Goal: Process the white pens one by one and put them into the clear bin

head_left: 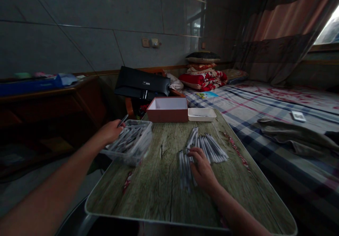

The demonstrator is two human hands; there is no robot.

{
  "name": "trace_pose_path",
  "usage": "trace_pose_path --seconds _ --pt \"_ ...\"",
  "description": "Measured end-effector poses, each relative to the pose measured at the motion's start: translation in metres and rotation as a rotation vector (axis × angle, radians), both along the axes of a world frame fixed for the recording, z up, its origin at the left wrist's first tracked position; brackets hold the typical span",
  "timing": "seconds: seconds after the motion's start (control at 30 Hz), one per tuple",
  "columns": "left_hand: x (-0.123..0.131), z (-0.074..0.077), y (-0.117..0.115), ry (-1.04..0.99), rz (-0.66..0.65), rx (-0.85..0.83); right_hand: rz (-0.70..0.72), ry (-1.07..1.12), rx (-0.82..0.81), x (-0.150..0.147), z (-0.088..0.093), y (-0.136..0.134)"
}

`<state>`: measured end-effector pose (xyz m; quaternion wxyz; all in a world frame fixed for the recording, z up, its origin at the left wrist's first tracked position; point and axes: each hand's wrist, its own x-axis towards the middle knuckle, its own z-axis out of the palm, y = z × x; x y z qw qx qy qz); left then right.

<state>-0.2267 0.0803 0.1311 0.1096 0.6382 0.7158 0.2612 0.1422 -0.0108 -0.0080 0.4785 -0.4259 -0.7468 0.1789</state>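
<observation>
My left hand (110, 131) reaches to the left rim of a clear plastic tub (144, 145) full of pens and pinches one dark pen (123, 120) that sticks up. On the wood-grain table (159, 190) my right hand (201, 168) rests on a row of white pens (184, 166), fingers curled over them. A fanned pile of more white pens (210, 146) lies just beyond that hand.
A brown open box (167, 115) and a shallow white tray (201, 115) stand at the table's far edge. A bed with a plaid cover (265, 109) runs along the right, with a dark cloth (293, 134) and stacked bedding (202, 77). A dark wooden cabinet (53, 105) is on the left.
</observation>
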Motion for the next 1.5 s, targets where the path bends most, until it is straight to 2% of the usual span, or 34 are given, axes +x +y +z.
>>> trace_pose_path --seconds 0.1,0.23,0.37,0.47,0.57,0.67,0.83,0.93,1.07,1.27,1.4,1.5 --pt "-0.010 -0.008 0.012 0.157 0.060 -0.046 0.020 -0.018 -0.004 0.000 0.000 0.000" --pt "-0.012 -0.017 0.018 0.226 0.100 -0.084 0.022 -0.023 -0.002 0.000 -0.002 0.001" --pt "-0.012 -0.019 0.013 0.360 0.084 -0.115 0.023 -0.027 -0.002 -0.001 -0.003 0.001" --pt "0.000 -0.017 0.002 0.454 0.038 -0.045 0.028 -0.030 0.003 -0.001 0.000 -0.001" --pt "0.028 -0.013 -0.010 0.461 -0.067 0.091 0.058 -0.042 -0.014 -0.002 0.004 -0.002" --pt "0.069 -0.017 -0.020 0.393 -0.224 0.134 0.077 -0.077 -0.054 -0.002 0.006 -0.002" --pt "0.141 -0.049 -0.022 0.232 -0.420 0.009 0.093 -0.114 -0.084 -0.003 0.004 -0.001" --pt "0.178 -0.070 -0.014 0.195 -0.448 -0.052 0.108 -0.133 -0.096 -0.003 0.003 -0.001" --pt "0.218 -0.087 0.004 0.180 -0.448 -0.093 0.107 -0.150 -0.097 -0.004 0.003 -0.003" --pt "0.256 -0.108 0.030 0.153 -0.433 -0.152 0.092 -0.126 -0.101 -0.003 0.002 -0.003" --pt "0.263 -0.119 0.036 0.135 -0.380 -0.175 0.066 -0.113 -0.104 -0.002 0.003 -0.002" --pt "0.260 -0.119 0.037 0.088 -0.359 -0.182 0.057 -0.100 -0.097 -0.001 0.003 -0.001"
